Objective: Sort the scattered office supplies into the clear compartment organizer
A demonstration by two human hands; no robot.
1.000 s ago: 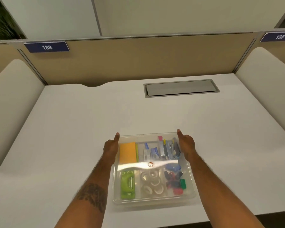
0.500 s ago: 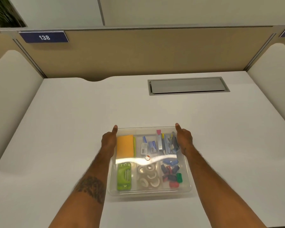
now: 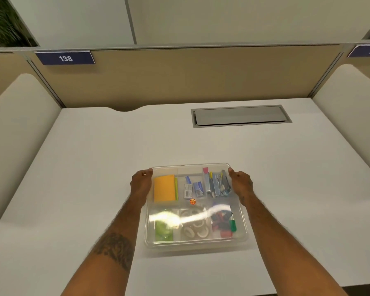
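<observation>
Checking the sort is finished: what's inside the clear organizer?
Organizer far row: orange pad, staple boxes, metal clips. Near row, detail lost under glare: green item, tape rolls, coloured clips.

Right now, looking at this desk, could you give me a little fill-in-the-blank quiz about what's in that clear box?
1. The blue sign at upper left reads ____.
2. The orange pad lies in the far ____ compartment of the clear organizer.
3. The white tape rolls fill the near ____ compartment.
4. The left hand and right hand hold the clear organizer by its two ____ corners.
Missing words: 138; left; middle; far.
</observation>
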